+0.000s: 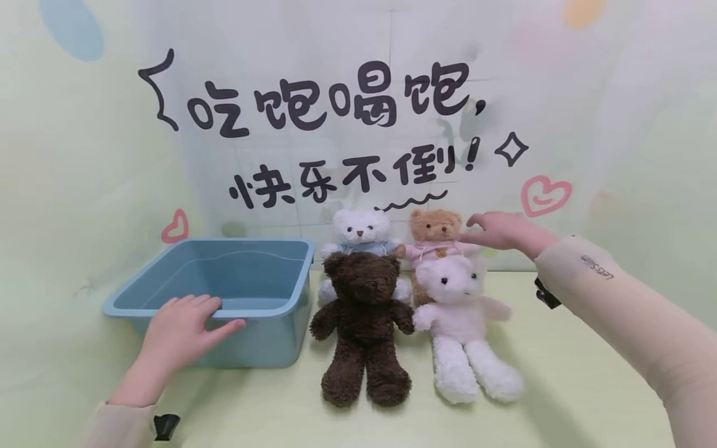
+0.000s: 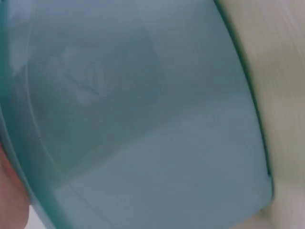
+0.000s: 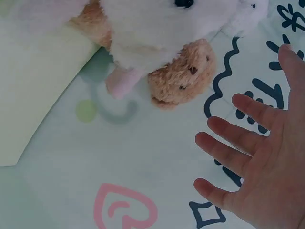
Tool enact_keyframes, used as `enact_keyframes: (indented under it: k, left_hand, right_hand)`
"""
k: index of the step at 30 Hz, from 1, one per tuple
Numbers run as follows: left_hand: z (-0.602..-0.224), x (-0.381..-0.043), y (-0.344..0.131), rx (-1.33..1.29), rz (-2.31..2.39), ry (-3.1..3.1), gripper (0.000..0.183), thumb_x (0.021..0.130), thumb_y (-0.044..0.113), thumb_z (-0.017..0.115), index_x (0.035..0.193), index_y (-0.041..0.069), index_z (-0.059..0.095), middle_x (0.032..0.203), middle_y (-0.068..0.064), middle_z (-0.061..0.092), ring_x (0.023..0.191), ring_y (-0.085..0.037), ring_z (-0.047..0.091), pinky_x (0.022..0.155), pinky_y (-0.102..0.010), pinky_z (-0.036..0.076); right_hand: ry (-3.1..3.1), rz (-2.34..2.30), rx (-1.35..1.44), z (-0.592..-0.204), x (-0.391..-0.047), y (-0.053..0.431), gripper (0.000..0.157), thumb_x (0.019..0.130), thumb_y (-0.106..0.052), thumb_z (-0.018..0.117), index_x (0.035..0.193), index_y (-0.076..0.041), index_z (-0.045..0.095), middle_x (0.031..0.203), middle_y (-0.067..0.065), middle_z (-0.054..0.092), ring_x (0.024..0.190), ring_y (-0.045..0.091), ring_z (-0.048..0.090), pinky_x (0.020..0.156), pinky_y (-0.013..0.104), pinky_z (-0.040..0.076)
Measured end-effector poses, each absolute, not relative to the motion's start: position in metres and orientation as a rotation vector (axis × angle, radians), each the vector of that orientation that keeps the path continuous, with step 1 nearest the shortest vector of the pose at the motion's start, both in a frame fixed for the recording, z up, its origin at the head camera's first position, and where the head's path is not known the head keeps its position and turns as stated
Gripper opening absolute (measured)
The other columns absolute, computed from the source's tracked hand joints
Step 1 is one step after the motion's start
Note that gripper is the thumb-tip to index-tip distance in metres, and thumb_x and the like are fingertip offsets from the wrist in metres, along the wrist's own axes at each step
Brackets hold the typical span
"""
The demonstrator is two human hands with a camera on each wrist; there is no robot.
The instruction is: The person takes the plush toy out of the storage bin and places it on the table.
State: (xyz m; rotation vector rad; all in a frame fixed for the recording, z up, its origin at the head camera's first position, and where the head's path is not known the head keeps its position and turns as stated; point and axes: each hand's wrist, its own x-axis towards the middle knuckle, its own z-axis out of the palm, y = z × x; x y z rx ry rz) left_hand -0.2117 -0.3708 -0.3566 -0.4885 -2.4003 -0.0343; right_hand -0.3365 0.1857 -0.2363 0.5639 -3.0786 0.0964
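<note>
My left hand (image 1: 180, 330) is at the front rim of a blue plastic bin (image 1: 263, 339), its fingers over the edge and its thumb spread to the right. The bin's wall (image 2: 167, 157) fills most of the left wrist view. My right hand (image 1: 504, 230) is raised beside a tan teddy bear (image 1: 434, 225) in a pink top, fingers spread and nothing held. Before that bear sits a white teddy bear (image 1: 459, 317). To their left, a dark brown teddy bear (image 1: 366, 317) sits in front of another white bear (image 1: 360, 227) in a blue top.
The bears sit on a pale green table (image 1: 566, 373), right of the bin. Behind stands a light backdrop (image 1: 336, 37) printed with black characters and pink hearts. A black clip-like piece (image 1: 546, 294) shows under the right sleeve (image 1: 616, 305).
</note>
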Motion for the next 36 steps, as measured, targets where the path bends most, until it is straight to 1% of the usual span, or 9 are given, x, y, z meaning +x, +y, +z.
enact_keyframes:
  k: [4,8,10,12,15,18,23,31,36]
  left_hand:
    - [-0.346,-0.202,-0.378,-0.466,-0.043,-2.537,0.042,0.082,0.057,0.066,0.069,0.022,0.048,0.063,0.013,0.038,0.058,-0.008,0.038,0.059,-0.032,0.032]
    - [-0.332,-0.203,-0.374,-0.416,-0.086,-2.685,0.048,0.091,0.06,0.054,0.064,0.022,0.041,0.058,0.009,0.036,0.054,-0.009,0.036,0.056,-0.031,0.03]
    - [-0.322,-0.209,-0.369,-0.397,-0.081,-2.734,0.049,0.092,0.064,0.047,0.066,0.022,0.046,0.061,0.008,0.043,0.056,-0.011,0.041,0.054,-0.032,0.033]
    - [-0.31,-0.215,-0.364,-0.391,-0.075,-2.755,0.051,0.092,0.066,0.044,0.075,0.021,0.059,0.071,0.006,0.056,0.066,-0.015,0.053,0.058,-0.036,0.041]
    - [-0.286,-0.227,-0.357,-0.418,-0.065,-2.755,0.058,0.093,0.065,0.044,0.105,0.014,0.069,0.104,-0.005,0.068,0.098,-0.027,0.061,0.079,-0.049,0.048]
    - [-0.26,-0.244,-0.351,-0.461,-0.079,-2.758,0.066,0.095,0.061,0.044,0.13,0.007,0.06,0.13,-0.016,0.059,0.122,-0.037,0.051,0.097,-0.057,0.038]
    - [-0.218,-0.277,-0.343,-0.472,-0.09,-2.828,0.078,0.095,0.062,0.041,0.148,0.006,0.037,0.152,-0.021,0.032,0.139,-0.043,0.027,0.108,-0.06,0.021]
    - [-0.198,-0.321,-0.34,-0.37,-0.129,-2.971,0.091,0.091,0.072,0.032,0.156,0.01,0.014,0.16,-0.021,0.006,0.145,-0.043,-0.001,0.105,-0.069,0.0]
    - [-0.205,-0.331,-0.336,-0.328,-0.122,-3.085,0.095,0.089,0.075,0.033,0.156,0.014,0.006,0.16,-0.019,0.0,0.144,-0.044,-0.006,0.103,-0.071,-0.004]
  right_hand:
    - [-3.067,0.136,0.593,-0.241,-0.335,0.195,0.073,0.094,-0.058,0.047,0.13,0.005,0.052,0.13,0.03,0.053,0.118,0.047,0.05,0.093,0.058,0.04]
    - [-3.061,0.124,0.579,-0.242,-0.335,0.212,0.073,0.094,-0.058,0.047,0.13,0.005,0.052,0.131,0.031,0.052,0.118,0.048,0.05,0.092,0.06,0.039]
    - [-3.065,0.107,0.549,-0.241,-0.336,0.223,0.074,0.094,-0.06,0.046,0.13,0.005,0.051,0.132,0.031,0.051,0.117,0.049,0.05,0.09,0.062,0.039]
    - [-3.068,0.088,0.517,-0.241,-0.338,0.233,0.076,0.094,-0.061,0.045,0.131,0.005,0.05,0.132,0.032,0.05,0.115,0.05,0.051,0.087,0.064,0.039]
    - [-3.076,0.071,0.48,-0.241,-0.341,0.244,0.078,0.094,-0.062,0.044,0.132,0.006,0.048,0.132,0.034,0.049,0.114,0.051,0.051,0.085,0.065,0.039]
    - [-3.081,0.08,0.446,-0.241,-0.342,0.252,0.083,0.093,-0.065,0.043,0.135,0.007,0.044,0.134,0.036,0.045,0.116,0.054,0.047,0.086,0.067,0.038]
    - [-3.071,0.12,0.411,-0.243,-0.347,0.258,0.094,0.09,-0.07,0.042,0.143,0.006,0.033,0.142,0.038,0.032,0.125,0.057,0.036,0.091,0.069,0.032]
    - [-3.053,0.181,0.429,-0.259,-0.354,0.254,0.095,0.09,-0.069,0.042,0.15,0.002,0.023,0.149,0.039,0.014,0.131,0.06,0.02,0.096,0.075,0.02]
    - [-3.084,0.23,0.423,-0.273,-0.355,0.247,0.096,0.09,-0.07,0.04,0.153,-0.001,0.015,0.152,0.036,0.004,0.135,0.059,0.007,0.094,0.079,0.006]
